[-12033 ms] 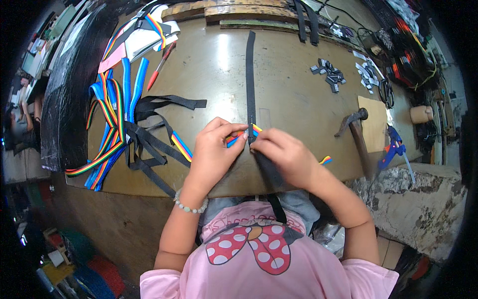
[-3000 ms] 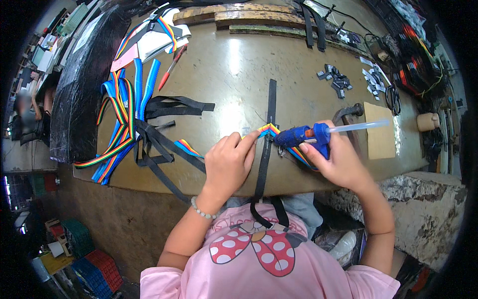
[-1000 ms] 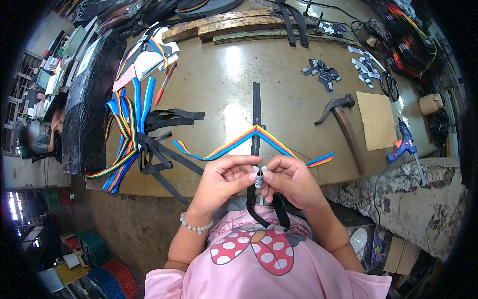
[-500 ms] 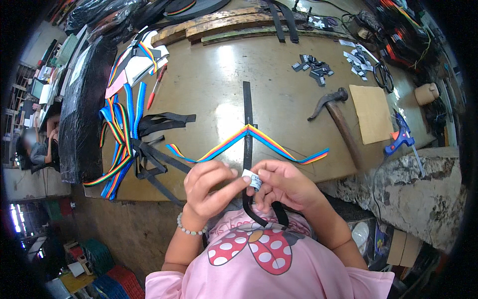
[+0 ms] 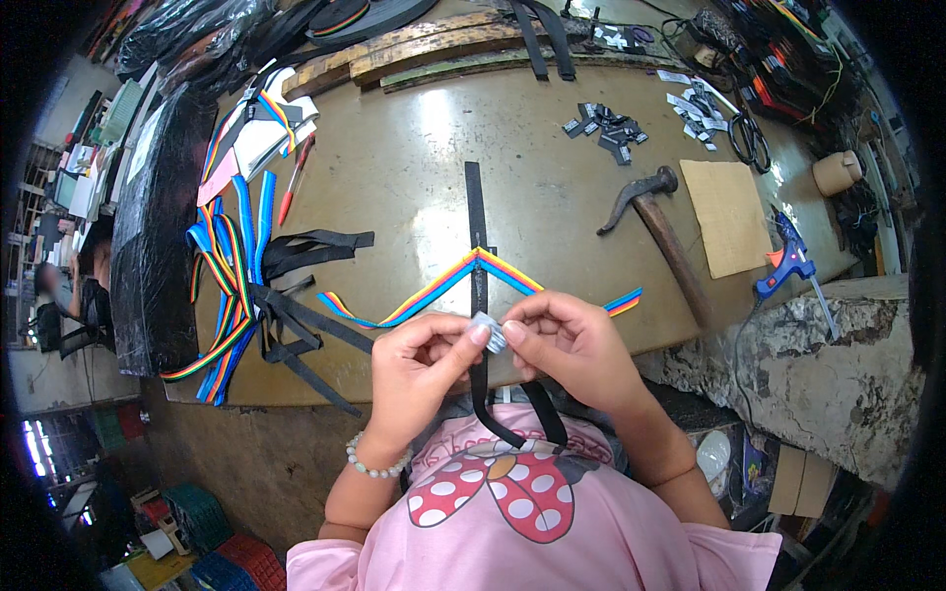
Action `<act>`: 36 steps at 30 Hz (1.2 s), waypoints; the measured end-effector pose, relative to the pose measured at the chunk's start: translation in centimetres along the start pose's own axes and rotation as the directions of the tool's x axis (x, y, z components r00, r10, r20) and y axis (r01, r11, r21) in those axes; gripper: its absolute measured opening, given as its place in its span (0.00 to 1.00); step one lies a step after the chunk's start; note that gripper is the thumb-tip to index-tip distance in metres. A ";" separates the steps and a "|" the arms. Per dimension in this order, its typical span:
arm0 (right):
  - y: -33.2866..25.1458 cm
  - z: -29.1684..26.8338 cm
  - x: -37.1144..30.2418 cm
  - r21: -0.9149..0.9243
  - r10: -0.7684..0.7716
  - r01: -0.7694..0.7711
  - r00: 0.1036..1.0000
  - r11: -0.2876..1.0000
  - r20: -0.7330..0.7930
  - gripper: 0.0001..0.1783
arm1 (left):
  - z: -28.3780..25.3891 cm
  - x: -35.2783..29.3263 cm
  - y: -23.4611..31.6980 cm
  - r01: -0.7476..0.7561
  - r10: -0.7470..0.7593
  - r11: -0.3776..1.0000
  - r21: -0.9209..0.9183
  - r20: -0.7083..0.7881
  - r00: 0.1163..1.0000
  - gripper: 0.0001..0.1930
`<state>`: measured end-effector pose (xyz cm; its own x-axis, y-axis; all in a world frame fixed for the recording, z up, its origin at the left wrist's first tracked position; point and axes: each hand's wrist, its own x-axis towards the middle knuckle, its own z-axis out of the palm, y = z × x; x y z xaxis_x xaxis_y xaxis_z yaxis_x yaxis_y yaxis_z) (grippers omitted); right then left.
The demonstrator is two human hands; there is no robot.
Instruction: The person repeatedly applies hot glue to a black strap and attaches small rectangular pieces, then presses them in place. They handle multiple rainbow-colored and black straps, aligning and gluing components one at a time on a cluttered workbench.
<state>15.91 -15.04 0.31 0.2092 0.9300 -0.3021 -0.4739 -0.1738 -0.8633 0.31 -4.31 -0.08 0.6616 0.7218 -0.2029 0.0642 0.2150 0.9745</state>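
Note:
A small white label with dark print [image 5: 489, 333] is pinched between my two hands, just above the table's near edge. My left hand [image 5: 419, 360] grips its left side between thumb and forefinger. On the other side my right hand [image 5: 576, 353] is closed on it with thumb and fingertips. Below the label a black webbing strap [image 5: 475, 207] runs straight toward me and hangs over the edge in a loop. Across that strap lies a rainbow-striped ribbon [image 5: 424, 294], bent to a peak at the middle. My right hand covers part of its right arm.
To the right lie a hammer [image 5: 658, 222], a cardboard piece [image 5: 724, 217], a blue glue gun [image 5: 788, 261] and scissors [image 5: 751, 143]. Farther back is a pile of dark labels [image 5: 609, 128]. Striped straps [image 5: 236, 286], black straps [image 5: 315, 246] and a red pen [image 5: 296, 182] are at left.
Both hands have moved a little away from me with the label. My left fingers have curled in, and the label has turned in the pinch. The whole view has shifted slightly.

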 end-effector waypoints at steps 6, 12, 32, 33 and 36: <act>2.2 1.2 0.3 0.175 -0.132 0.142 0.989 0.974 -0.069 0.13 | 0.5 -0.2 -0.3 -0.154 0.166 0.980 0.126 -0.093 0.982 0.07; 2.6 0.5 0.3 0.136 -0.140 0.144 0.989 0.980 -0.036 0.13 | 0.0 -0.3 -0.4 -0.175 0.186 0.976 0.126 -0.077 0.980 0.06; 1.0 -0.4 4.4 -0.737 -0.441 0.209 0.888 0.642 -0.132 0.09 | -0.6 4.7 -0.9 -0.318 0.373 0.702 0.637 0.050 0.926 0.09; 1.0 -0.7 5.2 -0.768 -0.432 0.178 0.891 0.616 -0.139 0.09 | -0.5 5.6 -1.0 -0.282 0.334 0.678 0.679 0.058 0.941 0.09; 1.4 -1.3 6.7 -0.828 -0.400 0.092 0.901 0.553 -0.167 0.10 | -0.3 7.3 -1.3 -0.220 0.251 0.630 0.745 0.073 0.965 0.10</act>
<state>17.76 -9.46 -3.42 0.5209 0.8536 0.0058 0.4660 -0.2786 -0.8398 4.88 0.87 -2.87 0.7092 0.7028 0.0559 0.4511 -0.5133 0.7301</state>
